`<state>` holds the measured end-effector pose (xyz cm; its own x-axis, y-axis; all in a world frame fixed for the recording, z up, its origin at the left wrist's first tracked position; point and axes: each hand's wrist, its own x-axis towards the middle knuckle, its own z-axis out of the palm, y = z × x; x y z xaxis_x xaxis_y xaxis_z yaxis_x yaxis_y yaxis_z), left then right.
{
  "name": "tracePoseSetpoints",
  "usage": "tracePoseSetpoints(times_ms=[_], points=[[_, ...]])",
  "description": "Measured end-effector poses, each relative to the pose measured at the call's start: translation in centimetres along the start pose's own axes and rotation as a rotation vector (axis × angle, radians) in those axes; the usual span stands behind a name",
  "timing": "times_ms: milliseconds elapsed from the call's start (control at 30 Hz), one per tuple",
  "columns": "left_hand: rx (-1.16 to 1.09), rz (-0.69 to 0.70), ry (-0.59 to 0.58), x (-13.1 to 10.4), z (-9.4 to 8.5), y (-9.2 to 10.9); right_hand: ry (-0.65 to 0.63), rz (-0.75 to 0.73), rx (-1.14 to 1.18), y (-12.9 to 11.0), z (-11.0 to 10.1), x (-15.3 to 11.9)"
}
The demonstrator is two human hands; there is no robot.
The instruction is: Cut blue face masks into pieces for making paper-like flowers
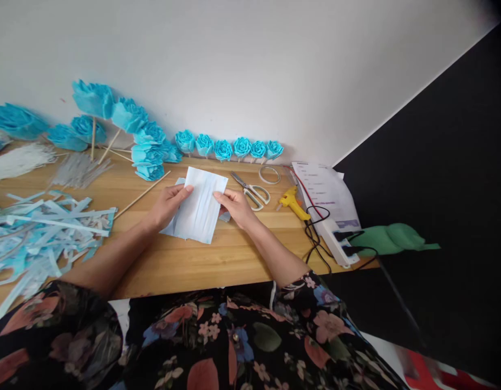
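Note:
A pale blue and white pleated face mask sheet is held up over the wooden table, its loops and edges not visible. My left hand pinches its left edge, thumb on the front. On the opposite edge, my right hand grips it the same way. Behind and under it lie more blue sheets, partly hidden. White-handled scissors rest just beyond my right hand. A thin wooden stick lies to the left of my left hand.
Blue paper-like flowers line the wall, larger ones on sticks at left. Cut strips heap at left near clear glue sticks or wires. At right are a tape roll, yellow glue gun, cables and power strip.

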<state>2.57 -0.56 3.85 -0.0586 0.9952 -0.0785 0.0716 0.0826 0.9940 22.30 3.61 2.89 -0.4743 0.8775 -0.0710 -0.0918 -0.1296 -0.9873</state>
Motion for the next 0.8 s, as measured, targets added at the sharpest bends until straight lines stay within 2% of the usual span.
tracePoseSetpoints(times_ms=[167,300,500,633,800], points=[[-0.105,-0.117,-0.036,-0.32,0.25,0.42,0.045,-0.043,-0.052,-0.07,0.10,-0.32],[-0.285,-0.116,-0.038,0.05,0.02,0.11,0.141,-0.056,0.006,-0.07,-0.03,-0.28],[-0.439,-0.139,-0.046,0.29,-0.03,-0.01,0.157,-0.049,0.090,-0.07,0.13,-0.22],[-0.477,-0.137,-0.053,0.24,0.10,0.09,0.116,-0.047,0.110,-0.08,0.05,-0.19],[-0.491,-0.075,-0.027,0.65,0.08,-0.36,-0.042,0.016,0.029,-0.04,0.06,-0.43]])
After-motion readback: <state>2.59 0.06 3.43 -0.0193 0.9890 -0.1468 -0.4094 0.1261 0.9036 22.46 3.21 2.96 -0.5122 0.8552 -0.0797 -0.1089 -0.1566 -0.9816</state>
